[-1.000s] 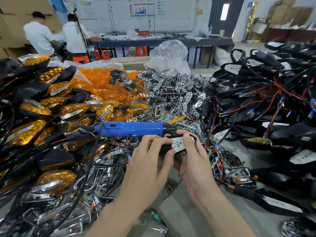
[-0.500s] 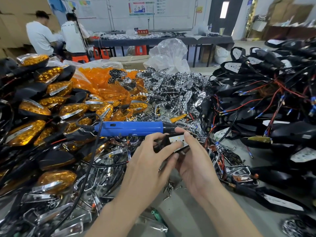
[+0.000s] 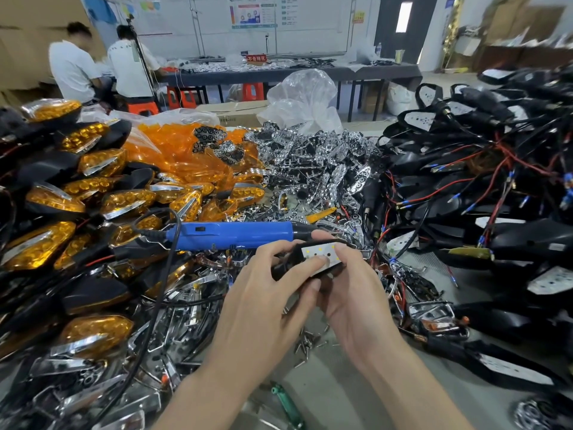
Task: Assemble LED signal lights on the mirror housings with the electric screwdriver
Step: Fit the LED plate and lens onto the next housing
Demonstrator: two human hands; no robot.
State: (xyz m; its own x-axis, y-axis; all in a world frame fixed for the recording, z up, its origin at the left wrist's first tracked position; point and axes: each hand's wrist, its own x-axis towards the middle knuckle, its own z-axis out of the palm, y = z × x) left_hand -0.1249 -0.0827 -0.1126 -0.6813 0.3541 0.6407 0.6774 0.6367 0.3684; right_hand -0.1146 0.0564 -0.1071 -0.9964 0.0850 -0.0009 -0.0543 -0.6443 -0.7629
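Both hands are holding one black housing point(image 3: 286, 266) above the surface point(image 3: 341, 395), in the middle of the view. The left hand point(image 3: 266, 305) is gripping its left end, with fingers curled over the top and the thumb under the near edge. The right hand point(image 3: 353, 293) is gripping the right end, and its thumb is pressing on the white LED board point(image 3: 317, 252) that is sitting in the housing. The blue screwdriver point(image 3: 235, 234) is lying free just behind the hands, across the parts, and its black cord point(image 3: 161, 290) is running toward the near left. Some loose screws point(image 3: 307, 339) are lying on the surface under the hands, and a green tool point(image 3: 286, 403) is lying nearer. Many amber lights point(image 3: 52, 203) are lying in a heap at the left, chrome reflectors point(image 3: 313, 169) in the middle behind, and more housings point(image 3: 465, 181) with red wires at the right. Two people point(image 3: 74, 69) are facing away, far behind.
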